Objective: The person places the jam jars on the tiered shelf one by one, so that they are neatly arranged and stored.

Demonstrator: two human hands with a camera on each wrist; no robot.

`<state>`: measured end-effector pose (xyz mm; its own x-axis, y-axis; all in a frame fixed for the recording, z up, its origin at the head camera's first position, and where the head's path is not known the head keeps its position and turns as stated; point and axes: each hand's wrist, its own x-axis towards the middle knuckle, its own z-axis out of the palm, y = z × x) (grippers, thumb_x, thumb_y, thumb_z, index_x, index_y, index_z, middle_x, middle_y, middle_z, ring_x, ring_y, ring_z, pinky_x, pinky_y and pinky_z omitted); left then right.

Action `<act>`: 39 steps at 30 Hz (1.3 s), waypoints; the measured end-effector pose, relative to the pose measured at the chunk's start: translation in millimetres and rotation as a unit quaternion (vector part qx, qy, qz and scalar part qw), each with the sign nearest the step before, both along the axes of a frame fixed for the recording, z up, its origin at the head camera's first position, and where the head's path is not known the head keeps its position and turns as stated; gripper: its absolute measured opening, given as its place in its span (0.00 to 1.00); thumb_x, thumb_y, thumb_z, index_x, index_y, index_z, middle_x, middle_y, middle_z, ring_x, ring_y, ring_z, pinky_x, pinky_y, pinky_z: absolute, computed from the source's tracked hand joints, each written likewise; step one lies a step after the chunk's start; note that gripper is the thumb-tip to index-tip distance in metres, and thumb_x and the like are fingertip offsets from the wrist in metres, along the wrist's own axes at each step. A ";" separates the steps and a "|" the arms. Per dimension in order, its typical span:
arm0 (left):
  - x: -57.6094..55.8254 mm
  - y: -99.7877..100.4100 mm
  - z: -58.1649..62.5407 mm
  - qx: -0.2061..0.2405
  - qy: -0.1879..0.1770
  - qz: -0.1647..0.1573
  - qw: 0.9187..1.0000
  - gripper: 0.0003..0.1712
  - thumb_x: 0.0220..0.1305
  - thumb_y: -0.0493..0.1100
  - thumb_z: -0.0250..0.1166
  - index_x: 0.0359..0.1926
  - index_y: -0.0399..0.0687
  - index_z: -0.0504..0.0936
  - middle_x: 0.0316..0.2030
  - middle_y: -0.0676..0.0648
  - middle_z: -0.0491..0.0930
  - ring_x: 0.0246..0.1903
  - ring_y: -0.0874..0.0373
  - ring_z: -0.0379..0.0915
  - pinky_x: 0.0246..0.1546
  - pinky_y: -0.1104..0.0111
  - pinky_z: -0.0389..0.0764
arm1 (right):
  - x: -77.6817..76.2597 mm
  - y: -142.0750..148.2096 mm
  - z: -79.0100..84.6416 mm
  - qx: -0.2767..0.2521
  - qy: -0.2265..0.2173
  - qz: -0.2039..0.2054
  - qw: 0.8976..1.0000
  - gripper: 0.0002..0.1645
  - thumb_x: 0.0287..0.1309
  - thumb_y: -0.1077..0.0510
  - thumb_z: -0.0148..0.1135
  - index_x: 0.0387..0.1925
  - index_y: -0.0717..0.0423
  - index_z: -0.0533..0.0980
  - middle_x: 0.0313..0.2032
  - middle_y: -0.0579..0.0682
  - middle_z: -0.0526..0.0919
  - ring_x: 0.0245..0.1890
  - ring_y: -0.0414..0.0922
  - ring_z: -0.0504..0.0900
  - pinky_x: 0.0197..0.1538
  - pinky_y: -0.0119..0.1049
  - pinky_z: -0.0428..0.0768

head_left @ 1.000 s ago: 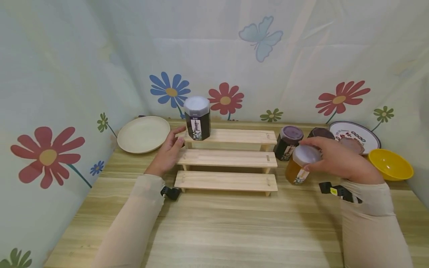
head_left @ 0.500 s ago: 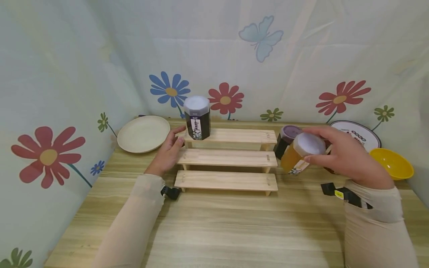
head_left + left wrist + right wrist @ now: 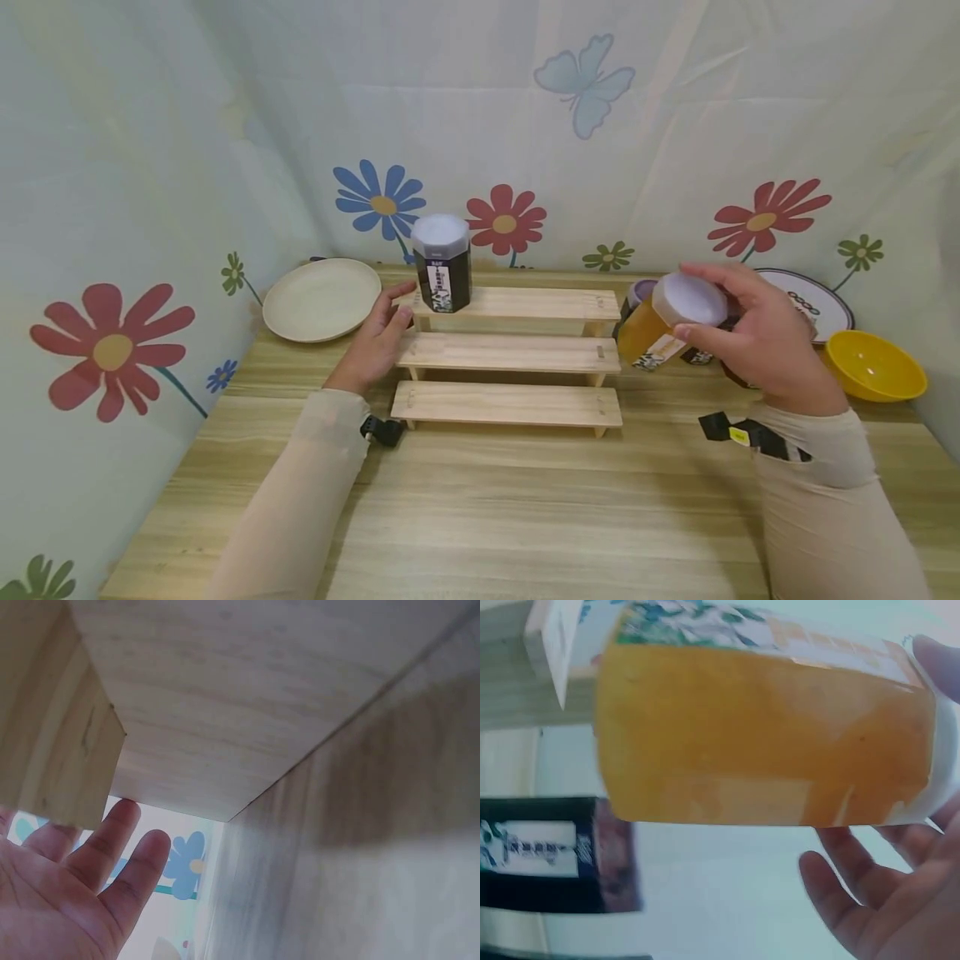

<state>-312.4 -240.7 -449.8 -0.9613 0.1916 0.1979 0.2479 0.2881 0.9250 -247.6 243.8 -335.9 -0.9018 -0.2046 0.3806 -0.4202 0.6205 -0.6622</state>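
My right hand (image 3: 776, 342) grips an orange-filled jar (image 3: 636, 337) by its white lid, thumb in front and fingers behind. The jar tilts, its base towards the rack's right end; its printed label shows along the top edge in the right wrist view. A three-tier wooden rack (image 3: 510, 354) stands mid-table. At its left end rests my left hand (image 3: 372, 346), fingers fairly straight against the wood; some fingertips pass behind a wooden upright (image 3: 64, 742). On the top tier, at the left, stands a dark jar (image 3: 450, 287) with a white lid.
Behind the held jar, a purple-lidded dark jar (image 3: 641, 290) is mostly hidden; more dark jars stand partly behind my right hand. At right are a patterned white plate (image 3: 832, 304) and a yellow bowl (image 3: 873, 367). A cream plate (image 3: 322, 300) lies back left.
My right hand has lifted and tilted the orange jar, bringing its base leftwards towards the rack and over the purple-lidded jar. The left hand, rack and top-tier jar have stayed put.
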 end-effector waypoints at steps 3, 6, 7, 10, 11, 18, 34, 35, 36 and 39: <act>0.1 0.9 1.0 0.002 0.001 -0.002 1.000 0.28 0.87 0.47 0.44 0.81 0.51 0.56 0.83 0.48 0.53 0.77 0.37 0.58 0.79 0.45 0.56 | -3.9 -9.6 -6.0 -0.056 0.009 0.005 0.998 0.41 0.58 0.69 0.76 0.72 0.55 0.74 0.66 0.51 0.73 0.53 0.40 0.74 0.53 0.13 0.74; 0.2 1.0 1.3 0.004 0.001 -0.003 1.000 0.27 0.87 0.47 0.43 0.81 0.50 0.57 0.82 0.48 0.53 0.77 0.38 0.58 0.79 0.46 0.56 | -7.5 -19.2 -11.1 -0.111 0.031 0.016 0.993 0.40 0.56 0.73 0.75 0.70 0.58 0.75 0.64 0.46 0.73 0.55 0.42 0.75 0.55 0.16 0.76; 0.3 1.0 1.4 0.004 0.001 -0.002 1.000 0.27 0.87 0.47 0.43 0.81 0.50 0.57 0.82 0.47 0.53 0.77 0.38 0.58 0.79 0.46 0.57 | -8.6 -21.7 -12.6 -0.125 0.042 0.020 0.991 0.40 0.55 0.75 0.75 0.69 0.60 0.76 0.64 0.45 0.73 0.56 0.42 0.75 0.56 0.17 0.76; 0.7 0.8 1.4 0.004 0.000 -0.002 1.000 0.27 0.87 0.47 0.43 0.80 0.50 0.57 0.82 0.47 0.54 0.77 0.38 0.58 0.79 0.45 0.57 | -10.9 -28.0 -16.1 -0.151 0.064 0.029 0.986 0.39 0.53 0.76 0.75 0.68 0.62 0.77 0.63 0.43 0.75 0.57 0.43 0.76 0.58 0.19 0.77; 1.0 0.9 1.6 0.004 0.000 -0.002 1.000 0.27 0.87 0.47 0.43 0.80 0.50 0.57 0.82 0.47 0.54 0.77 0.38 0.58 0.79 0.45 0.57 | -11.4 -29.8 -17.2 -0.154 0.069 0.030 0.985 0.39 0.53 0.76 0.75 0.68 0.62 0.77 0.63 0.43 0.75 0.57 0.43 0.76 0.58 0.19 0.77; 0.6 1.2 1.9 -0.001 0.000 -0.001 1.000 0.27 0.87 0.47 0.43 0.81 0.51 0.57 0.83 0.47 0.53 0.77 0.37 0.59 0.79 0.45 0.57 | -13.1 -38.2 -21.1 -0.158 0.073 0.005 0.985 0.36 0.58 0.73 0.74 0.68 0.59 0.77 0.65 0.48 0.77 0.54 0.39 0.78 0.56 0.19 0.77; -0.1 3.2 2.3 0.006 0.000 0.003 1.000 0.27 0.87 0.44 0.43 0.80 0.49 0.56 0.82 0.47 0.54 0.78 0.42 0.57 0.79 0.48 0.57 | -12.4 -57.9 -22.2 -0.193 0.098 -0.045 0.975 0.30 0.58 0.70 0.75 0.63 0.60 0.81 0.68 0.53 0.80 0.60 0.36 0.78 0.56 0.21 0.78; -0.2 3.1 2.3 0.006 0.001 0.003 1.000 0.27 0.87 0.45 0.43 0.80 0.49 0.56 0.82 0.47 0.54 0.78 0.41 0.57 0.79 0.47 0.57 | -12.4 -59.1 -21.9 -0.194 0.097 -0.048 0.975 0.30 0.58 0.70 0.75 0.63 0.59 0.82 0.67 0.53 0.80 0.59 0.36 0.78 0.55 0.21 0.78; -0.3 3.2 1.9 0.005 0.001 0.003 1.000 0.27 0.87 0.45 0.43 0.80 0.49 0.56 0.82 0.47 0.54 0.78 0.41 0.58 0.79 0.47 0.57 | -12.6 -59.9 -21.6 -0.192 0.097 -0.051 0.975 0.30 0.58 0.69 0.76 0.63 0.58 0.82 0.67 0.53 0.80 0.59 0.37 0.77 0.55 0.21 0.78; -0.7 3.1 1.3 0.004 0.001 0.001 1.000 0.27 0.87 0.45 0.43 0.80 0.49 0.56 0.82 0.47 0.53 0.77 0.39 0.58 0.79 0.46 0.57 | -13.7 -61.6 -20.6 -0.186 0.090 -0.055 0.977 0.30 0.60 0.67 0.76 0.64 0.56 0.82 0.67 0.52 0.80 0.57 0.37 0.77 0.54 0.22 0.78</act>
<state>-313.1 -237.6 -448.5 -0.9615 0.1874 0.2009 0.2485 0.2815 0.9268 -261.3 182.2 -356.5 -0.8226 0.0731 0.5640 -0.4942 0.3989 -0.7725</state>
